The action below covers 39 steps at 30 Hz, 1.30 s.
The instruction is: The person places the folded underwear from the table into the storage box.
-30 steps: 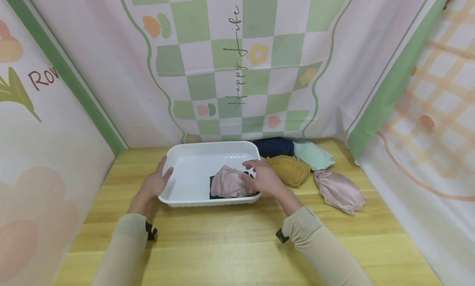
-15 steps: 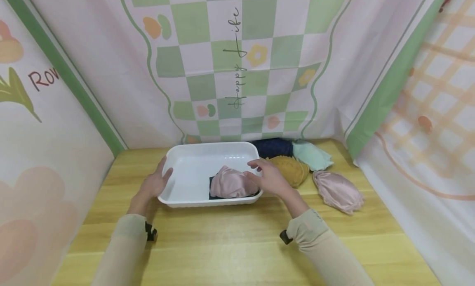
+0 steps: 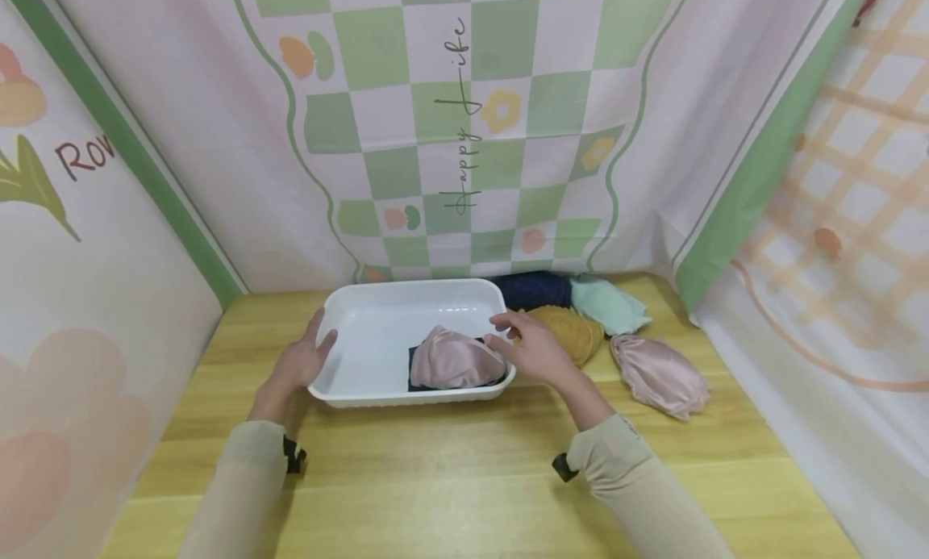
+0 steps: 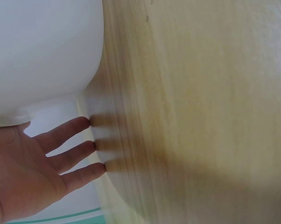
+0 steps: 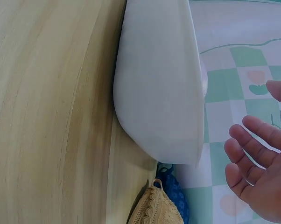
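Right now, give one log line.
left grip: at tray, left end | right grip: empty, near tray's right end | pink fabric: in tray, on dark cloth

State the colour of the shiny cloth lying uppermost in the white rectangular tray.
Pale pink; the shiny cloth shows best in the head view.

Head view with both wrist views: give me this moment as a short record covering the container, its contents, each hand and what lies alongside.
Container: white tray on wooden table
Contents: pink cloth piece over dark piece, near right corner
Left hand: tray's left end, fingers straight
Right hand: at tray's right end, holding nothing
Right of tray: navy piece, mustard piece, mint piece, second pink piece
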Tool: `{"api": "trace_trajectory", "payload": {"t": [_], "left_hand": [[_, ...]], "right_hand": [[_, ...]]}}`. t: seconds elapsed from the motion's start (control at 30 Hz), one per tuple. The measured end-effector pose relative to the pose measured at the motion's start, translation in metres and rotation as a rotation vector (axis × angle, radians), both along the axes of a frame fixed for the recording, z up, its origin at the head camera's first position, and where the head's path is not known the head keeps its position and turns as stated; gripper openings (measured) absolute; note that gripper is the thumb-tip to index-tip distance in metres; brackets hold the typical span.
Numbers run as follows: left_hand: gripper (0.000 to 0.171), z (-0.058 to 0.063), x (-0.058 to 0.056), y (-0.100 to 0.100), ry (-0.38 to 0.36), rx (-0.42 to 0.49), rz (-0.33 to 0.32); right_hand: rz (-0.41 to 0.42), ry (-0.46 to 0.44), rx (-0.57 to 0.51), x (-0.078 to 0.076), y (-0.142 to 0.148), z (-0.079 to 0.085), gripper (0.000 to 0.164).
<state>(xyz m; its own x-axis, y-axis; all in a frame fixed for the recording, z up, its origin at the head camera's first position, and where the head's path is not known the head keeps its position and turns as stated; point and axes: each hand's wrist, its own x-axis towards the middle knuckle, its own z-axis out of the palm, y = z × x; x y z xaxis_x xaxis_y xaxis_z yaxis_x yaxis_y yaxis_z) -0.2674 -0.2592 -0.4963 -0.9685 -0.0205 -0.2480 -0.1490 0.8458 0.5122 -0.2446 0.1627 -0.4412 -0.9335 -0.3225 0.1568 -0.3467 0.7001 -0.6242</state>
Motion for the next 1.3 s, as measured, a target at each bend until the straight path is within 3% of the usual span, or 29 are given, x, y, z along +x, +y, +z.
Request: {"api": "trace_trajectory", "payload": {"t": [0.47,1.3], "left_hand": [[0.078,-0.003,0.000,0.000,0.011,-0.008,-0.013],[0.077,-0.001,0.001,-0.002,0.018,0.011,-0.030]], "right_hand": [[-0.013,-0.041,-0.040,0.004,0.007,0.003,0.050],[-0.057,0.006,-0.047,0.013,0.034,0.012,0.050]]}}
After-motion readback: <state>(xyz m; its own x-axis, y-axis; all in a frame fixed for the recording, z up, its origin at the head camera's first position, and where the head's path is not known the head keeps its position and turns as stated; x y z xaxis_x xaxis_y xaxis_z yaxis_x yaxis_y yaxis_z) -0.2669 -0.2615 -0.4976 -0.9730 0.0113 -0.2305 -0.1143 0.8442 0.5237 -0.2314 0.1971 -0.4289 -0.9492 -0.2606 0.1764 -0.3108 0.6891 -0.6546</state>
